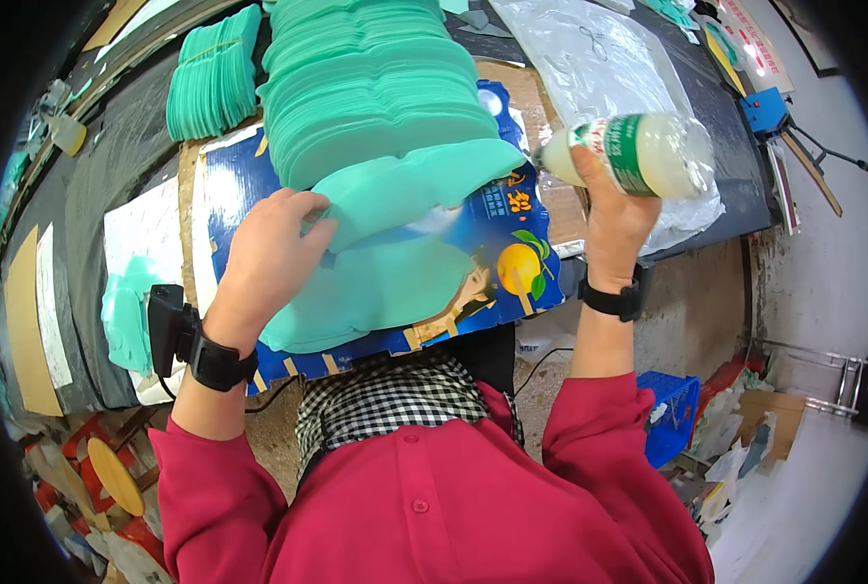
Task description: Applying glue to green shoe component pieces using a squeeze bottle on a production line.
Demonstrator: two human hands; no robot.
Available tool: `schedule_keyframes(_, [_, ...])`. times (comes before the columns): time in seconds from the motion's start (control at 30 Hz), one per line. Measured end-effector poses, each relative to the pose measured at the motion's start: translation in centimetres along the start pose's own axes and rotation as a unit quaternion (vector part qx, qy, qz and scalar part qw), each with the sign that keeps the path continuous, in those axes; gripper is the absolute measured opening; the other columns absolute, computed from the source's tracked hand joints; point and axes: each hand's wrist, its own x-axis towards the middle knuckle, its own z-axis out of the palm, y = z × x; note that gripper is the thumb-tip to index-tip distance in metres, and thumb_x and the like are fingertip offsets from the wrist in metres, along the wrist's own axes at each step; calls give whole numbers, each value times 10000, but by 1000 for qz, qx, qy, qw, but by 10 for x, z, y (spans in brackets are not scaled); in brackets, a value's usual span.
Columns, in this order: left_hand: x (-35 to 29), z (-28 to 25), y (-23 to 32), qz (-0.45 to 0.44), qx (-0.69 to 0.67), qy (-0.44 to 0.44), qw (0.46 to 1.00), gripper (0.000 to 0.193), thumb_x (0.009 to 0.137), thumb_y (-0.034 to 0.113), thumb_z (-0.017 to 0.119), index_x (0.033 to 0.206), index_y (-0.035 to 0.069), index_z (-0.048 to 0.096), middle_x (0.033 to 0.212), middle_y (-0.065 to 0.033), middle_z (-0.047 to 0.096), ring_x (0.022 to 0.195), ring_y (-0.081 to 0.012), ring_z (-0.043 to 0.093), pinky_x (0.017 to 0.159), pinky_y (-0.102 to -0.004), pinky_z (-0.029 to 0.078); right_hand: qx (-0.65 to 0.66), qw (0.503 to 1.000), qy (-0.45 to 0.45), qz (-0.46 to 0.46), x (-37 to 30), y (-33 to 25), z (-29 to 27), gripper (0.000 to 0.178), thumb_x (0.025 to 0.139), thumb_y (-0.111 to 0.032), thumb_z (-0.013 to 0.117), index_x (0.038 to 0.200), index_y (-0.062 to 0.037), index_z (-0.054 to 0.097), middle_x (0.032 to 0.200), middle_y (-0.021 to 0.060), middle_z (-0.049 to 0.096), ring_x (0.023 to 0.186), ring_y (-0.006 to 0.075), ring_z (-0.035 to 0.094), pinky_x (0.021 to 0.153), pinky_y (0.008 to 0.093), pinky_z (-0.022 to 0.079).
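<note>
My right hand (617,209) is wrapped round a clear plastic bottle (669,156) with a green and white label and pale yellowish contents. The bottle lies nearly sideways, its narrow tip pointing left, close to the right end of a teal curved flat piece (405,185). My left hand (280,243) is closed, thumb and forefinger pinching that piece's left edge. Nearer me, another teal piece (376,292) lies on a blue printed cardboard sheet (220,209). Behind them a long fanned stack of teal pieces (371,88) overlaps toward the back.
A banded teal bundle (215,73) stands at the back left. Loose teal pieces (130,311) lie beyond my left wrist. Clear plastic sheeting (590,58) covers the back right, with scissors (593,41) on it. A blue crate (672,419) sits below the table at right.
</note>
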Motion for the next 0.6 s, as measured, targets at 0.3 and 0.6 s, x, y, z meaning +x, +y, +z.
schedule_keyframes(0.3, [28,-5,6,-75,-27,-52,996,233,912,182,667,991,-28,734,912,-189,763,852,-366,736,792,-439,569,70,997,34,-10,-27,-18,24,402,821,-19,941,1161,13,729,1112,84,760,973,182,727,904,339,589])
schedule_keyframes(0.6, [43,4,-21,-60,-100,-99,988,281,907,131,600,1037,-53,768,901,-198,765,826,-333,722,782,-428,558,138,966,-208,-61,-109,-19,88,526,824,-44,860,1325,-28,701,1250,130,768,1116,276,750,993,409,578])
